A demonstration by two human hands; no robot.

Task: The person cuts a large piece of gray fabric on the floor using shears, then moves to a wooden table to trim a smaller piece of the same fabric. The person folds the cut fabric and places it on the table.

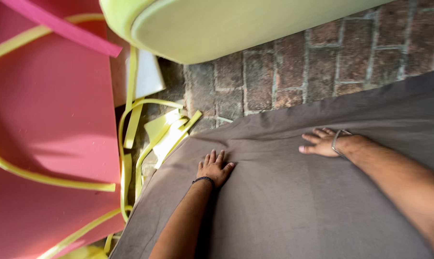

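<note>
On a brick floor [322, 62], a person presses both bare hands flat against a wide sheet of grey-brown fabric [294, 206] that fills the lower right of the head view. The left hand [213, 168] lies palm down near the cloth's upper left edge, fingers straight and close together, gripping nothing; a dark band circles its wrist. The right hand [321, 142] rests palm down further right, close to the fabric's far edge, fingers stretched out and slightly spread toward the left, also holding nothing; a thin metal bangle [338, 140] sits at its wrist. The two hands are well apart, both touching the cloth, which appears smooth between them with a faint crease near the left hand. Just beside the fabric's left corner lies a tangle of yellow foam strips [152, 134], some looping across a large pink foam slab [49, 115] that takes up the left side. A narrow pink offcut [66, 29] lies tilted across the slab's top. Above, a pale yellow-green cushion [217, 24] with rounded edges overhangs the bricks. A white sheet [147, 74] shows between cushion and slab.
</note>
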